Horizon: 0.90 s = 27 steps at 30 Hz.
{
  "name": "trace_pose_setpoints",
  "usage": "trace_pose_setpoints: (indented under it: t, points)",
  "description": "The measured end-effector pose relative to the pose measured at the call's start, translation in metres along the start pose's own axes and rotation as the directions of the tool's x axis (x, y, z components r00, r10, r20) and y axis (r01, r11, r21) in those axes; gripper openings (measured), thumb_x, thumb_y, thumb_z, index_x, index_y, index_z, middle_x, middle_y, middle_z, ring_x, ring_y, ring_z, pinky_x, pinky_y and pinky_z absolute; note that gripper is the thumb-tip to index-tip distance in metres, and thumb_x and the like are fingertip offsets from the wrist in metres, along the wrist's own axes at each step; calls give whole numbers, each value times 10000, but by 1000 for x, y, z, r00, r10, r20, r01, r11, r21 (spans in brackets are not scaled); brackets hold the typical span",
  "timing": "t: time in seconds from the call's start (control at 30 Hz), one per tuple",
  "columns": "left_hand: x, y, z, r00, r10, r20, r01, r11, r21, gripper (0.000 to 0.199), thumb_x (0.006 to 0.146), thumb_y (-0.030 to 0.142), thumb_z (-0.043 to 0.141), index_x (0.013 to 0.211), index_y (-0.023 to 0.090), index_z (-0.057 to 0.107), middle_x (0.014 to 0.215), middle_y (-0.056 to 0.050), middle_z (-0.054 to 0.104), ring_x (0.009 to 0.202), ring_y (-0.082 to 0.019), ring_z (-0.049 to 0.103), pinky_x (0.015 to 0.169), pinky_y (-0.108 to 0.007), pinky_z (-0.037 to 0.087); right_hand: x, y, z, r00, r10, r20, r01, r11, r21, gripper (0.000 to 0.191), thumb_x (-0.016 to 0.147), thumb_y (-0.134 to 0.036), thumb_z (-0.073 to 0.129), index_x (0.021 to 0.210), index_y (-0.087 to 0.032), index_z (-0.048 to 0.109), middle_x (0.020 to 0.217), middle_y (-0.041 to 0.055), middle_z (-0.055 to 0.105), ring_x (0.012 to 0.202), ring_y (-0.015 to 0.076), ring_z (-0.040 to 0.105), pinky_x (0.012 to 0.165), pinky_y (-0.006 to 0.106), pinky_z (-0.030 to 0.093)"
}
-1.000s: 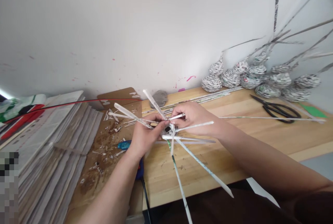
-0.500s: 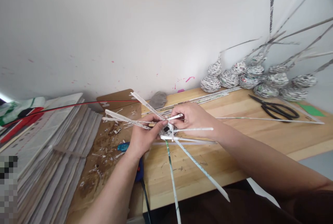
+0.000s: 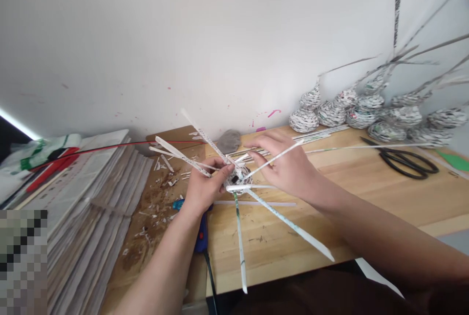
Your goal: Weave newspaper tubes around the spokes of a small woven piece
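Note:
A small woven paper piece (image 3: 245,176) with rolled paper strips fanning out on all sides is at the middle of the view, above the wooden table. My left hand (image 3: 205,184) grips its left side, thumb on top near a dark hole. My right hand (image 3: 281,161) is just right of the piece, with fingers apart. One white strip (image 3: 273,159) crosses in front of that hand; no grip on it is visible. A blue-speckled strip (image 3: 293,226) points to the lower right, and a green-marked strip (image 3: 240,241) hangs toward the table's front edge.
Black scissors (image 3: 406,162) lie at the right, before several woven gourd shapes (image 3: 304,118). Loose paper strips (image 3: 318,135) lie along the wall. A blue tool with a cord (image 3: 202,232) is below my left hand; stacked newspapers (image 3: 106,207) stand at the left, beside paper scraps.
My right hand has let go of the woven piece, opened and moved to the right. A strip on the right now slants upward. The view has shifted slightly left.

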<state>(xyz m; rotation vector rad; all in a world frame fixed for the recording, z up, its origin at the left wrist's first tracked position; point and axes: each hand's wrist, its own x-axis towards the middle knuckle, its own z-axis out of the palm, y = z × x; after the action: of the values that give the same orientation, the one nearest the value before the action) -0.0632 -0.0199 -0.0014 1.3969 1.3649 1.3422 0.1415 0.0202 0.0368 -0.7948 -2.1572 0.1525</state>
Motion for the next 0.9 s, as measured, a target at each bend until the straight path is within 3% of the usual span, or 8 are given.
trace_pose_setpoints:
  t: [0.13,0.23,0.33,0.5,0.67,0.77,0.83,0.9]
  points:
    - [2,-5,-3,999,-33,-26,31,997,-75,240,766,380,791,753,162,690,541,40,585,394,-69,493,365,-170,395,-1,-4,-8,984,-48,-172,38,998,-58,127,946,-193,566,936,-210,691,925,67,754,886,212,661,842,343,476]
    - [4,-6,-5,997,-50,-62,40,988,-148,267,739,385,816,735,161,671,568,42,591,406,-58,482,355,-159,367,-1,-8,-20,970,70,-233,-74,997,-7,106,936,-249,595,882,-219,680,827,48,727,751,186,638,712,320,474]
    - [7,-5,-4,992,-89,-89,66,969,-239,309,687,386,850,704,155,646,564,43,588,407,-50,457,336,-154,315,0,-8,-31,931,226,-288,-195,972,132,236,946,-336,596,739,-225,614,628,11,597,554,144,505,553,306,392]
    - [11,-2,-2,973,-182,-141,99,885,-455,389,545,352,916,673,144,614,575,48,587,438,-35,448,338,-135,268,5,4,-37,854,329,-402,-156,900,406,373,994,-359,548,651,-211,559,579,-12,525,539,123,478,552,294,377]
    - [14,-1,-3,969,-179,-168,69,856,-513,382,553,338,912,677,137,611,611,49,581,473,-25,445,358,-129,267,1,6,-29,875,437,-208,-274,802,531,120,937,-295,589,872,-203,630,611,-32,568,487,111,474,479,259,361]
    - [13,-2,-1,972,-171,-160,72,868,-492,403,543,356,915,674,141,601,596,49,580,459,-34,449,359,-142,279,-5,0,-16,912,394,111,-404,821,404,79,837,-255,674,884,-193,660,699,-2,653,556,127,549,520,259,420]
    - [11,-4,1,978,-149,-147,68,889,-454,392,568,372,906,690,148,608,582,48,591,460,-48,475,379,-151,322,-10,-4,-2,890,368,269,-445,829,339,89,804,-255,695,864,-190,682,722,16,684,587,144,580,548,273,446]
    - [10,-9,4,986,-120,-117,63,914,-400,358,625,387,881,713,156,622,566,49,596,459,-60,496,400,-160,355,-13,-3,16,898,342,278,-436,778,452,101,824,-287,691,880,-204,703,875,54,737,755,178,659,656,295,509]
